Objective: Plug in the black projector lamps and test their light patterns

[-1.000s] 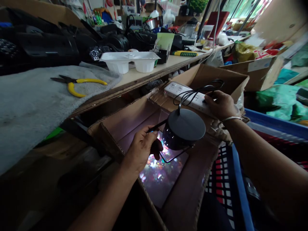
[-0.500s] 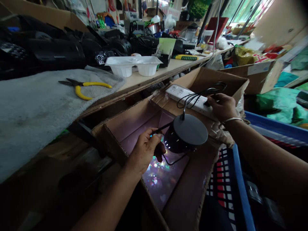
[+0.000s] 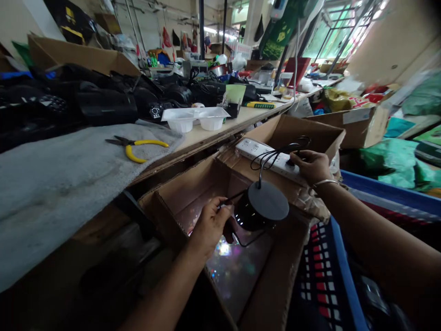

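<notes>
My left hand (image 3: 214,225) is closed on the thin black bracket of a round black projector lamp (image 3: 267,202), tilted over an open cardboard box (image 3: 193,184). Coloured light spots from the lamp fall on the box floor. A bundled black cable (image 3: 275,154) rises from the lamp's grey end. At the right, my right hand (image 3: 313,166) pinches a black plug (image 3: 292,161) at the white power strip (image 3: 257,149), which lies on a cardboard flap. Whether the plug is fully seated cannot be seen, as the fingers partly cover it.
Yellow-handled pliers (image 3: 138,148) lie on a grey cloth (image 3: 79,170) at the left. A white plastic tray (image 3: 195,118) stands on the bench beside black devices (image 3: 106,108). To my right is a blue plastic basket (image 3: 344,271), with a green bag (image 3: 391,158) beyond.
The view has tilted up, so the bench sits lower in it. The light spots in the box have changed pattern. Both hands keep their holds on the bracket and the plug.
</notes>
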The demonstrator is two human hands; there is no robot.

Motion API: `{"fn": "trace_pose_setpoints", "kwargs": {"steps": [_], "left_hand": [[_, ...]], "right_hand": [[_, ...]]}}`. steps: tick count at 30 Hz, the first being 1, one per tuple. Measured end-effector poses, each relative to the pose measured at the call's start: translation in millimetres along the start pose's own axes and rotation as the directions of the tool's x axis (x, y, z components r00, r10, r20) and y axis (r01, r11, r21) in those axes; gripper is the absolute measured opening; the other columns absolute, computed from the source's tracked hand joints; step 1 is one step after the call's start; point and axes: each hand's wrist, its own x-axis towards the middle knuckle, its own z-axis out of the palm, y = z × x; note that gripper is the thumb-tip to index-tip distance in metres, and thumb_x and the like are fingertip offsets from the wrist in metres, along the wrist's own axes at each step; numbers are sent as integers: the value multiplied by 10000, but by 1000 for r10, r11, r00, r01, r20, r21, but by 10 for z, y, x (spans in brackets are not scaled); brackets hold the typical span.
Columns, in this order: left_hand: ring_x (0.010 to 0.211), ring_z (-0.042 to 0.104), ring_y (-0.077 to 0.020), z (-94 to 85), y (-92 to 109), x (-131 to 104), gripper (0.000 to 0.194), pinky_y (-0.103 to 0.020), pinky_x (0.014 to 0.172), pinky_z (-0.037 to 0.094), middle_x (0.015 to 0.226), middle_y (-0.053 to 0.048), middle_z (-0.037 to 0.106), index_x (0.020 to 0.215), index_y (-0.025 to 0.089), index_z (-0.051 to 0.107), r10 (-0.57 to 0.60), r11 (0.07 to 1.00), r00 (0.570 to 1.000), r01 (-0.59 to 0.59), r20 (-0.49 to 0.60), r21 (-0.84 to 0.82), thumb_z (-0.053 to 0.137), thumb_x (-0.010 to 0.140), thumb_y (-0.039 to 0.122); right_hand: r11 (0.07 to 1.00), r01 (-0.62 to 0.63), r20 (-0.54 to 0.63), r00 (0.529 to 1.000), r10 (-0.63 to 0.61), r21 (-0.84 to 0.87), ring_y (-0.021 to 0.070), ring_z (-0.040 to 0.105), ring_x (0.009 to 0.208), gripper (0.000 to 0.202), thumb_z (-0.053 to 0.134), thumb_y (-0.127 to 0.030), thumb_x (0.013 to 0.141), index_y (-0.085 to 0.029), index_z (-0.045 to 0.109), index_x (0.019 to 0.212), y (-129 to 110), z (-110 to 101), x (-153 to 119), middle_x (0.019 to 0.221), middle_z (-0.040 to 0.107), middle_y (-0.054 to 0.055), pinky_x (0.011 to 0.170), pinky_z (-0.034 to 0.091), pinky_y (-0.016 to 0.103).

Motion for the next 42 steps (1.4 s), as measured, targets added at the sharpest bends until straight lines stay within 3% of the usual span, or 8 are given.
{"fn": "trace_pose_setpoints", "kwargs": {"steps": [11, 21, 28, 31, 33, 36, 38, 42], "left_hand": [[390, 483, -78, -5, 52, -12, 123, -157, 352, 379, 504, 73, 524, 808, 177, 501, 24, 982, 998, -33, -51, -188, 552, 728, 256], [342, 462, -101, -18, 58, -3, 149, -179, 309, 378, 465, 45, 562, 840, 177, 496, 10, 984, 1000, -12, -10, -179, 527, 738, 280], [325, 440, -94, -27, 14, 14, 222, -179, 305, 373, 466, 49, 559, 883, 173, 486, 0, 994, 1000, -1, -12, -107, 542, 733, 327], [368, 452, -92, -20, 6, 5, 285, -174, 328, 378, 494, 54, 541, 915, 169, 489, 48, 998, 999, -47, -26, 36, 576, 743, 379], [410, 468, -96, -1, 20, -27, 327, -180, 357, 394, 533, 54, 530, 950, 172, 484, 96, 986, 995, -90, -37, 137, 582, 751, 411], [464, 477, -100, 32, 52, -108, 348, -191, 403, 411, 609, 39, 519, 985, 178, 482, 180, 951, 982, -157, -61, 267, 565, 769, 439], [505, 480, -105, 42, 64, -162, 339, -193, 434, 413, 646, 27, 510, 985, 183, 494, 247, 915, 966, -205, -80, 348, 565, 774, 438], [529, 478, -118, 34, 82, -267, 331, -208, 461, 398, 648, 17, 515, 1002, 182, 499, 289, 889, 957, -260, -19, 377, 533, 799, 441]], "right_hand": [[946, 21, 37, 999, -9, -324, 184, 602, 672, 213, 621, -298, 709, -153, 693, 847, -139, 6, -78, 828, 696, 92, 687, 432, 290], [943, 64, 36, 998, -56, -325, 167, 556, 651, 227, 572, -322, 742, -156, 674, 859, -69, 23, -106, 818, 679, 87, 651, 399, 277], [969, -216, -27, 975, 221, 123, 132, 452, 570, 199, 643, -342, 639, -155, 579, 616, -197, 51, 72, 562, 521, -3, 554, 368, 273], [929, -243, -123, 950, 286, 279, 145, 477, 579, 254, 538, -445, 723, -197, 510, 675, -417, 16, 263, 629, 524, 11, 498, 409, 281], [896, -231, -95, 953, 286, 378, 156, 518, 615, 257, 529, -470, 727, -218, 498, 693, -590, -74, 259, 691, 560, 24, 504, 451, 296], [880, -223, 56, 974, 221, 420, 160, 540, 596, 212, 641, -422, 664, -223, 573, 685, -759, -297, -113, 699, 602, 34, 538, 470, 311], [895, -243, 200, 964, 178, 375, 158, 512, 561, 220, 676, -425, 655, -309, 628, 837, -774, -471, -556, 751, 624, 16, 512, 440, 318], [822, -444, 389, 870, 302, 357, 192, 576, 692, 375, 723, -421, 620, -290, 609, 951, -756, -767, -1465, 896, 635, 36, 534, 443, 302]]}}
